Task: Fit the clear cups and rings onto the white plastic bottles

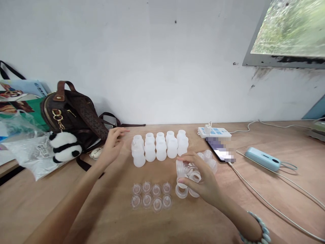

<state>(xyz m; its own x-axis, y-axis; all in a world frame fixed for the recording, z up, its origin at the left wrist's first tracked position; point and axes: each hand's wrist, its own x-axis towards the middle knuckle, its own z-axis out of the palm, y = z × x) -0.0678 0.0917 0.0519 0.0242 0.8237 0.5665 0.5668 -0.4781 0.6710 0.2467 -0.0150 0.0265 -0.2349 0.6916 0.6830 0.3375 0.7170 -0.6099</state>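
Bottles (159, 145) stand upright in two tight rows near the back of the wooden table (254, 217), and they lie just to the right of the left hand (113, 144), which hovers beside the end bottle with fingers spread and loosely curled, gripping nothing. That hand is the nearer one to the bottle rows. The right hand (200, 181) sits in front of the rows and to their right, fingers closed round a clear ribbed bottle piece (180, 168), which it holds roughly upright, its long axis running from table towards ceiling. Clear rings (181, 191) lie touching or just under that hand, with more clear parts (209, 159) behind it. Small round teats (151, 196) lie in two rows near the front edge, between the two forearms and well clear of either hand. A brown bag (73, 113) with a panda charm (64, 145) stands left of the left hand; a phone (220, 150), a power strip (214, 132) and a blue device (262, 158) lie to the right
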